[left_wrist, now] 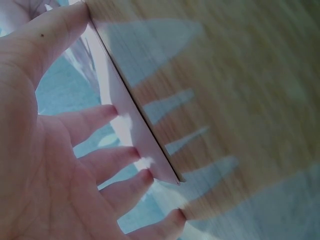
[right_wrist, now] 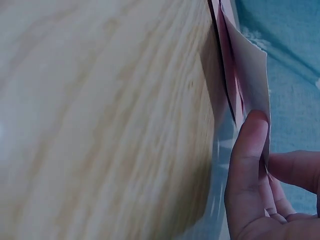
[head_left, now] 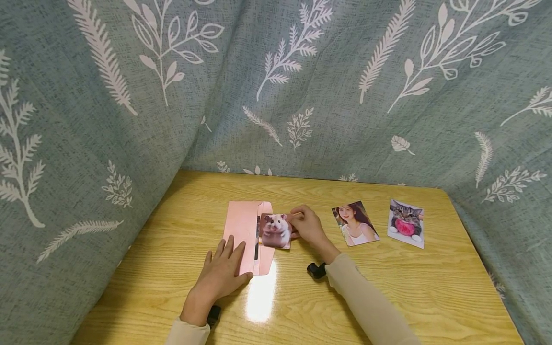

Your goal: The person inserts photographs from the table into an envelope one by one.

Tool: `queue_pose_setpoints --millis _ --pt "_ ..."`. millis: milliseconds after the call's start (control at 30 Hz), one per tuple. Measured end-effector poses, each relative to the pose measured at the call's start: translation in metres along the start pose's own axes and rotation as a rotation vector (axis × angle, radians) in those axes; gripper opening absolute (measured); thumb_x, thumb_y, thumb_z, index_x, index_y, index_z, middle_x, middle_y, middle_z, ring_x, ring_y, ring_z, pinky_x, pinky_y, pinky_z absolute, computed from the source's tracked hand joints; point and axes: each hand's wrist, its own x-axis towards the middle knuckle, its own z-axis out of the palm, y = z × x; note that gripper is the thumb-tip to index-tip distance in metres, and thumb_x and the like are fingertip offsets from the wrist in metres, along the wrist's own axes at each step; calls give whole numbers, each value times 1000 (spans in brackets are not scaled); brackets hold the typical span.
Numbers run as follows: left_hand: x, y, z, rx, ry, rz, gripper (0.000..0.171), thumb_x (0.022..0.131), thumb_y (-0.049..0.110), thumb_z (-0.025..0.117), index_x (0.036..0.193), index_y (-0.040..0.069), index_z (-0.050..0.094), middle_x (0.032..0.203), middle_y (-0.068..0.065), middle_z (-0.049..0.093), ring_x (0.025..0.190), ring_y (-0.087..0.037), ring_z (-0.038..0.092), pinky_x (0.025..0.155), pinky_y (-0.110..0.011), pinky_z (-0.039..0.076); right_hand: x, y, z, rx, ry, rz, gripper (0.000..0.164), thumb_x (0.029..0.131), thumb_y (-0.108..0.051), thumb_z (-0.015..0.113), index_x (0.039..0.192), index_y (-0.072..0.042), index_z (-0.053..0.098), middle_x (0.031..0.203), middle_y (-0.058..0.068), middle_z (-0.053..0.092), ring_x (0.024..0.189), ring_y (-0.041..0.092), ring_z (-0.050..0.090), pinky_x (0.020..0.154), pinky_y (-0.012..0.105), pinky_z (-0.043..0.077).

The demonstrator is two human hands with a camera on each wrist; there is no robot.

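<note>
A pink envelope (head_left: pixel 239 218) lies on the wooden table with its flap folded out to the right. My left hand (head_left: pixel 221 269) rests on its lower left part, fingers straight and spread, as the left wrist view also shows with the fingertips on the envelope (left_wrist: pixel 134 127). Between thumb and fingers, my right hand (head_left: pixel 308 226) pinches the right edge of a hamster photo (head_left: pixel 276 232). The photo lies over the flap, its left edge right at the envelope's mouth, where a dark strip shows. In the right wrist view the pinched photo (right_wrist: pixel 252 75) shows its pale back, tilted above the flap.
To the right of my right hand lie a photo of a long-haired person (head_left: pixel 356 225) and a photo of a cat (head_left: pixel 406 224). A leaf-patterned green curtain (head_left: pixel 276 86) hangs behind the wooden table (head_left: pixel 388 287) and along its sides.
</note>
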Motion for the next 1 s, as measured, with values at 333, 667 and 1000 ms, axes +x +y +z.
queue_pose_setpoints --millis 333,667,1000 --pt "0 0 0 -7 14 11 84 90 48 70 157 11 35 162 -25 18 148 -45 13 112 -70 13 0 -1 13 13 -18 3 24 99 -1 58 121 5 56 93 15 68 63 17 66 55 34 59" --pt "1 -1 0 -9 3 4 84 90 49 70 157 11 35 162 -24 17 148 -45 13 111 -71 13 2 -4 26 15 -35 -2 21 98 -3 61 118 3 57 90 15 69 61 17 66 53 35 59" --pt "0 0 -1 -1 -1 4 84 91 49 70 157 11 35 162 -24 17 148 -45 13 111 -71 14 4 -7 34 -2 -35 0 21 97 1 60 118 3 57 88 14 67 60 16 63 52 34 58"
